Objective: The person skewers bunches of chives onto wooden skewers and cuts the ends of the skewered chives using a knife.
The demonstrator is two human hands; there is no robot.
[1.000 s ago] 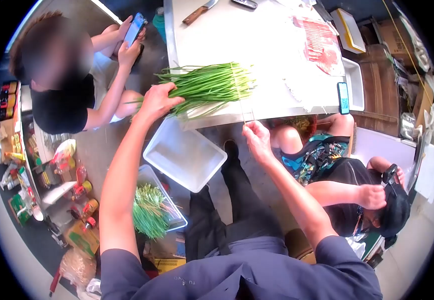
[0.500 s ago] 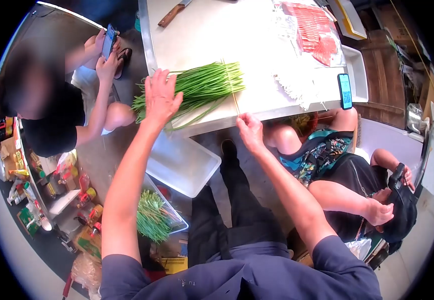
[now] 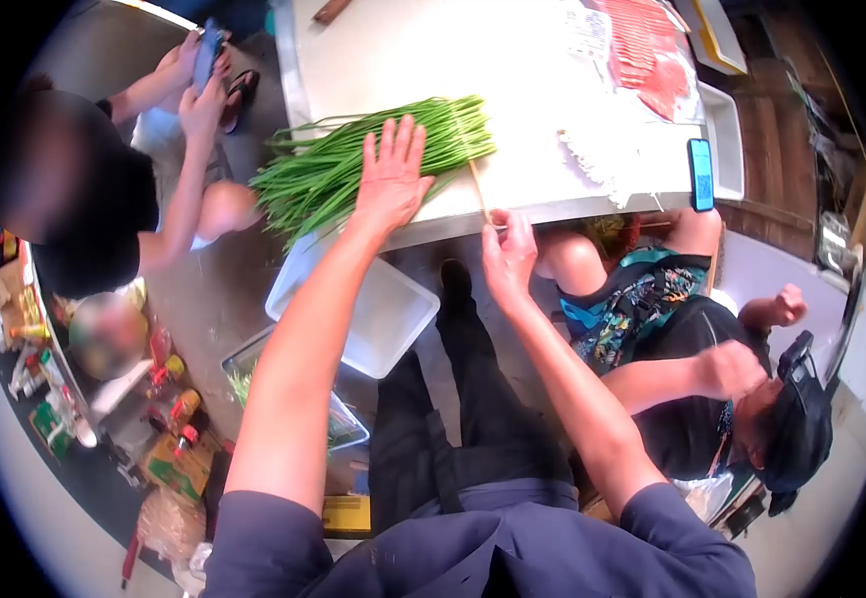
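A bundle of long green chives (image 3: 318, 171) lies near the front edge of the white table (image 3: 383, 50). My left hand (image 3: 393, 184) rests flat on the stalks with its fingers stretched out. A thin tan strip (image 3: 479, 189) runs from a band around the bundle's right end towards me. Just off the table's edge, my right hand (image 3: 510, 251) pinches the near end of this strip.
Meat packs (image 3: 647, 60) and a white heap (image 3: 592, 164) lie on the table's right. A phone (image 3: 700, 174) stands at its edge. One person (image 3: 84, 199) sits left, another (image 3: 697, 339) right. A plastic tub (image 3: 388, 319) is below the table.
My left hand has moved right along the chives, closer to the band. My right hand stays on the strip. The person on the right has moved their arms, and my view has shifted slightly.
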